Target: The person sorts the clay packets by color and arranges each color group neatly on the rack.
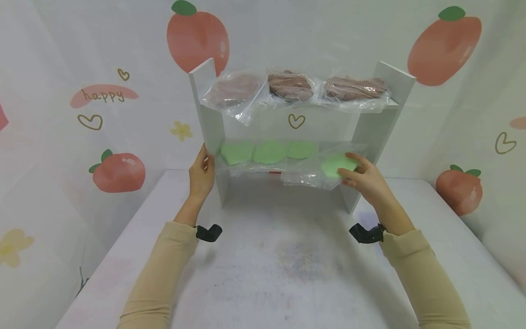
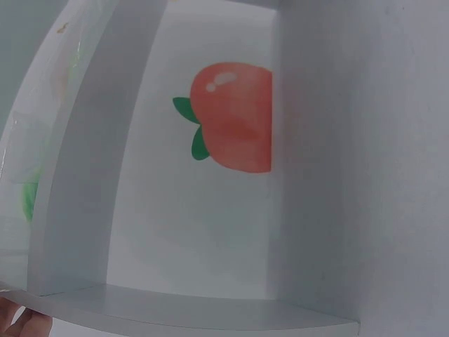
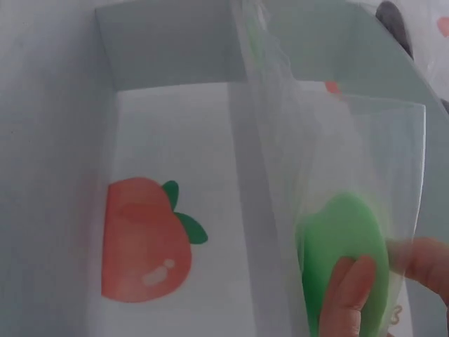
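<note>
My right hand (image 1: 367,178) pinches a flat green round piece in a clear plastic bag (image 1: 334,165) at the right end of the lower shelf. In the right wrist view, its fingers (image 3: 351,281) and thumb lie on either side of the green piece (image 3: 351,235). The bag's loose end hangs over the shelf's front edge. At the other side, my left hand (image 1: 201,176) rests against the outer face of the white rack's side panel (image 1: 210,119), fingers pointing up. Three more green pieces (image 1: 269,152) in clear plastic line the lower shelf to the left.
On the upper shelf lie three clear bags with brown contents (image 1: 291,87). The rack stands on a white table (image 1: 263,274). A white cloth backdrop (image 1: 320,27) printed with red fruit hangs behind. A dark wrist mount (image 1: 367,233) sits on each forearm.
</note>
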The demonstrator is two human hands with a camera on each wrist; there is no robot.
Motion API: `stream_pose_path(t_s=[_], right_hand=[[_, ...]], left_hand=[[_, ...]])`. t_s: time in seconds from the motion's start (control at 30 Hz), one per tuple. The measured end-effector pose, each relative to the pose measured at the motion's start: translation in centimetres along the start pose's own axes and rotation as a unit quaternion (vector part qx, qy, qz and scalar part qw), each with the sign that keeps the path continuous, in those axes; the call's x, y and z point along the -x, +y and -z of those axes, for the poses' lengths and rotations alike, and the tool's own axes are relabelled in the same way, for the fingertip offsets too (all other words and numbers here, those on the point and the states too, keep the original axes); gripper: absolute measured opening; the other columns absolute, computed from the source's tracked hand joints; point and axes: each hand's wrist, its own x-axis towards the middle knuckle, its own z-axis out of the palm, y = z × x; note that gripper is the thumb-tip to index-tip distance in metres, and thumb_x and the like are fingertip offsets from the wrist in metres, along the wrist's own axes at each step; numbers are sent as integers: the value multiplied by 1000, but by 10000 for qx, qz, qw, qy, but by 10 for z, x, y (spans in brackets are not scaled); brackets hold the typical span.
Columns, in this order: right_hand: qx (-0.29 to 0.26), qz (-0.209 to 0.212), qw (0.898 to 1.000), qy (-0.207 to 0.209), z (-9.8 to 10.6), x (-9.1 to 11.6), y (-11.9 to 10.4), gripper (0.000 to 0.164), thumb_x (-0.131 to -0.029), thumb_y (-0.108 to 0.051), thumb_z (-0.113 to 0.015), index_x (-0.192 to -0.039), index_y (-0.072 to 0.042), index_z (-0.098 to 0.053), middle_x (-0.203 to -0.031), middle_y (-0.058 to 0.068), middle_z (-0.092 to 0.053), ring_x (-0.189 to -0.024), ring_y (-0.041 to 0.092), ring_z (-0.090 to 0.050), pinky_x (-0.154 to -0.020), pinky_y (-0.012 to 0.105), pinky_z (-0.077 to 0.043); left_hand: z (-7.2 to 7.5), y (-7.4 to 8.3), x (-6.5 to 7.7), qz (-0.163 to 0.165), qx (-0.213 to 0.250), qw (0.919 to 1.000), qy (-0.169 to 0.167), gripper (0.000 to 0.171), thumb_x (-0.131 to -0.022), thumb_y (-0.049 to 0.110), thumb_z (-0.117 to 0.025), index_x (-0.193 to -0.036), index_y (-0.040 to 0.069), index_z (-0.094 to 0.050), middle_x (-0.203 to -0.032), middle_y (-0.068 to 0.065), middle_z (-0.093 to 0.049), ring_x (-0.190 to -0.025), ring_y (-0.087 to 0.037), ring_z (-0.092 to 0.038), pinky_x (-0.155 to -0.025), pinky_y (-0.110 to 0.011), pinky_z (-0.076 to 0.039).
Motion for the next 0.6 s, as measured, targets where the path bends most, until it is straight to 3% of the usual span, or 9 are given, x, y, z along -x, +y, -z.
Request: stream_pose_path(t_s=[0.13,0.27,0.4,0.47,0.53,0.6], right_hand=[[-222,-81,9996,123,2,-1,1,76,-89,-18,-63,-149,-9,-17,-90,-8,-52,-78,0,-57,-76,7,-51],[-47,-173,9996,196,3,0,2,78,-89,-24,-64,-150,-14,-17,-101,-5,-46,-88,0,-52,-86,11,-44],[-22,-167,9997,163,4,1,3,81,-88,-25,-65,-150,-18,-15,-127,8,-43,-107,7,-47,-106,28,-36],[52,-111,9997,198,3,1,4,82,-87,-24,-66,-151,-19,-14,-144,16,-32,-119,13,-43,-115,39,-29],[248,-7,9992,319,3,1,6,82,-86,-22,-67,-150,-18,-17,-152,18,-22,-125,19,-38,-115,45,-27],[631,118,9966,511,3,1,8,79,-86,-22,-68,-149,-15,-21,-153,19,-22,-126,22,-39,-109,40,-36]], left_hand=[[1,0,0,41,36,10000,-51,45,-96,-1,-43,-141,-3,-36,-132,-31,-48,-118,-45,-52,-101,-49,-47],[1,1,0,69,42,9999,-105,46,-97,0,-43,-142,-2,-35,-133,-31,-48,-119,-45,-52,-101,-48,-46],[1,2,1,6,-47,10000,-72,46,-96,-1,-43,-141,-3,-35,-131,-32,-49,-117,-46,-53,-100,-49,-47],[1,3,1,-19,-57,10000,-56,45,-96,-1,-43,-141,-3,-36,-131,-32,-49,-116,-46,-53,-100,-49,-47],[1,2,1,-27,-51,10000,-56,45,-96,-1,-43,-141,-3,-36,-131,-32,-49,-116,-46,-53,-100,-49,-47],[1,2,1,-16,-27,10000,-55,45,-96,-1,-43,-141,-3,-36,-131,-32,-49,-116,-46,-53,-100,-49,-47]])
